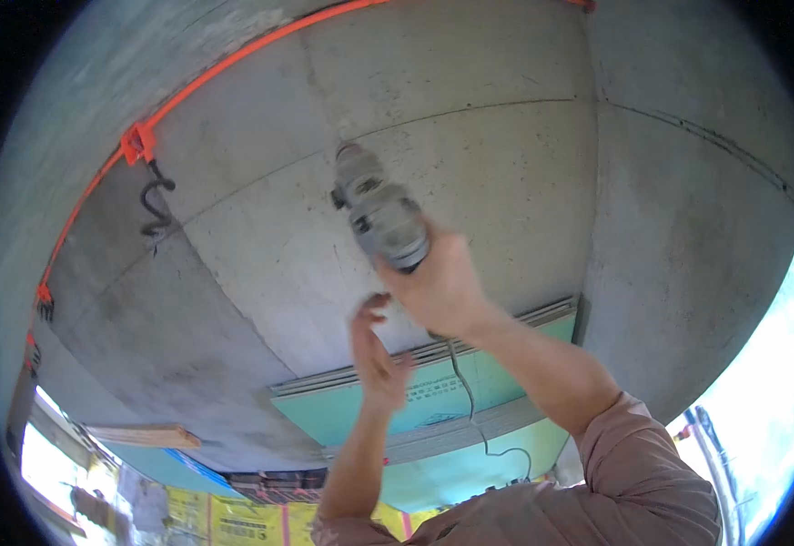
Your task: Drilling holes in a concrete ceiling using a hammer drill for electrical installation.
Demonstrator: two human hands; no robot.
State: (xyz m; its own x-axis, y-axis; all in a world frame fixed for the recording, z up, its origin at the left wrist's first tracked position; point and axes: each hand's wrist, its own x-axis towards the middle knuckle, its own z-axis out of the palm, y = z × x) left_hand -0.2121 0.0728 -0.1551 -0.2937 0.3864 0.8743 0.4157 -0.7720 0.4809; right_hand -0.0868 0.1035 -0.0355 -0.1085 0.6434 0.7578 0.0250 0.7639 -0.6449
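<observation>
A grey, dust-covered hammer drill (388,218) is raised against the concrete surface (497,182), its nose pointing up and to the left. My right hand (442,278) is wrapped round its rear grip. A bit cannot be made out at the nose, and whether the tool touches the concrete is unclear. Just below and left of the drill, my left hand (379,359) is lifted with its fingers apart, slightly blurred and holding nothing. From under the right hand a thin power cord (470,400) hangs down towards my shoulder.
An orange conduit (242,53) with an orange box (138,143) and a dangling black corrugated tube (155,202) runs along the upper left. Stacked green boards (315,414) lie below my hands. Wooden planks (142,436) and yellow wrapped packs (242,522) are at lower left.
</observation>
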